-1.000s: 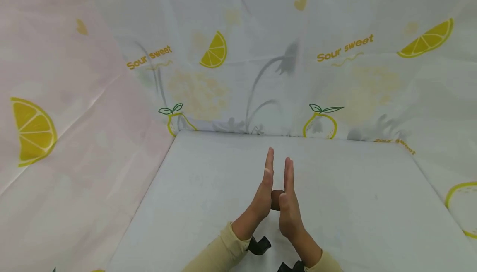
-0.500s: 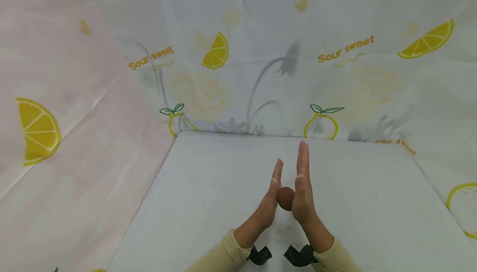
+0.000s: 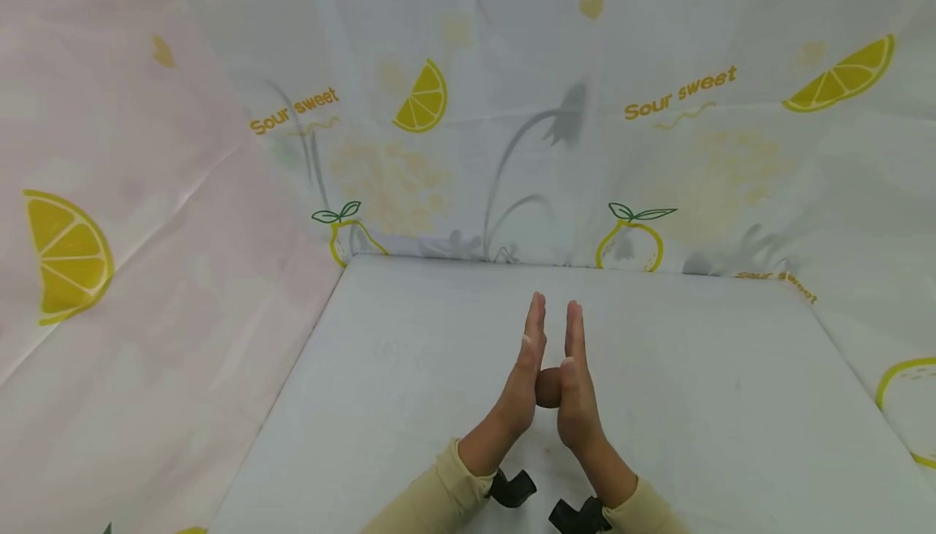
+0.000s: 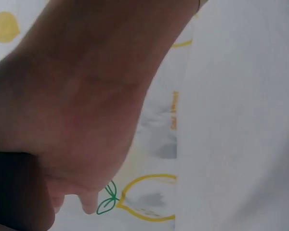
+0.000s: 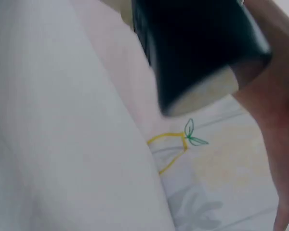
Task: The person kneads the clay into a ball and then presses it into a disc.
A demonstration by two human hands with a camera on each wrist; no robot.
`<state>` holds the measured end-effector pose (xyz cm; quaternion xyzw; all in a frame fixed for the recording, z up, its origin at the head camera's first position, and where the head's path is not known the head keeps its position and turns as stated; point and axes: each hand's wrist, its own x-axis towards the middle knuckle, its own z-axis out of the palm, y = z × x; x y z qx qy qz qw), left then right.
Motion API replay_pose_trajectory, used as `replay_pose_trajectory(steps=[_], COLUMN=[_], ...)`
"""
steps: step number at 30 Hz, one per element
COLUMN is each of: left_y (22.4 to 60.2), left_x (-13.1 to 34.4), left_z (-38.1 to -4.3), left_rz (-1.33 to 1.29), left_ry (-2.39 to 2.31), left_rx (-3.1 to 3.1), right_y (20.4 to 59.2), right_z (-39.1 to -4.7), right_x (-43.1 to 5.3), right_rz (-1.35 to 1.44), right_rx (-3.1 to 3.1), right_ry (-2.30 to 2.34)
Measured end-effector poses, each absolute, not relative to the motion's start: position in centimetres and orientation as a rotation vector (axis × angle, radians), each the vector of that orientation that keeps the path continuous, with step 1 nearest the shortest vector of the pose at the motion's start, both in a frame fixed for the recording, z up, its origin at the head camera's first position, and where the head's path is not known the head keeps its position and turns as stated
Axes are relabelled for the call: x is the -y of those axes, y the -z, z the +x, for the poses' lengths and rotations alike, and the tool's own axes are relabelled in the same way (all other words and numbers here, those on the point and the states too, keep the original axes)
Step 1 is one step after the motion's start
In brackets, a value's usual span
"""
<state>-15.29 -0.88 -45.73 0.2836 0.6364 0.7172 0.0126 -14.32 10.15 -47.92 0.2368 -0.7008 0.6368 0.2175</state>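
Note:
In the head view, a small smooth brown ball (image 3: 548, 388) sits between my two upright palms. My left hand (image 3: 521, 388) presses it from the left, with fingers straight and pointing away from me. From the right, my right hand (image 3: 578, 404) lies flat against it, fingers also straight. Both palms face each other, and part of the ball is hidden behind the right thumb. The ball is above the white tabletop. A bare hand and forearm fill much of the left wrist view; the ball does not show in either wrist view.
The white tabletop (image 3: 409, 339) spreads around the hands. Behind it and at the sides hang light sheets (image 3: 475, 54) printed with lemons. Black wrist-worn pieces (image 3: 512, 488) stick out under both forearms.
My palms rub back and forth in opposite directions. Since half a second ago the left hand has slid forward and the right has drawn back, rolling the ball between them.

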Motion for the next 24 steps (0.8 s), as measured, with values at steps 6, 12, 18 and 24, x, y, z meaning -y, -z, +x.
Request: replay_pose_trajectory(steps=[6,12,18,24], left_y=[46.5,46.9,46.9,47.4], left_x=[0.8,0.7,0.8,0.7], left_z=[-15.3,-15.2,-15.1,-15.1], left_rz=[0.806,0.805,0.743,0.69], left_ry=[-2.243,-2.252,-2.262,-2.267], left_rx=[-1.98,-1.964,-1.984,-2.015], right_y=[47.5,47.5,47.9,48.2], right_z=[-13.5,-13.5,-13.3,-13.2], right_x=[-9.2,-9.0,-8.8,-8.6], right_rz=[0.631,0.588,0.484,0.439], right_rx=[1.909,1.912,1.945,1.936], right_ry=[-1.788,-1.811,-1.87,-1.862])
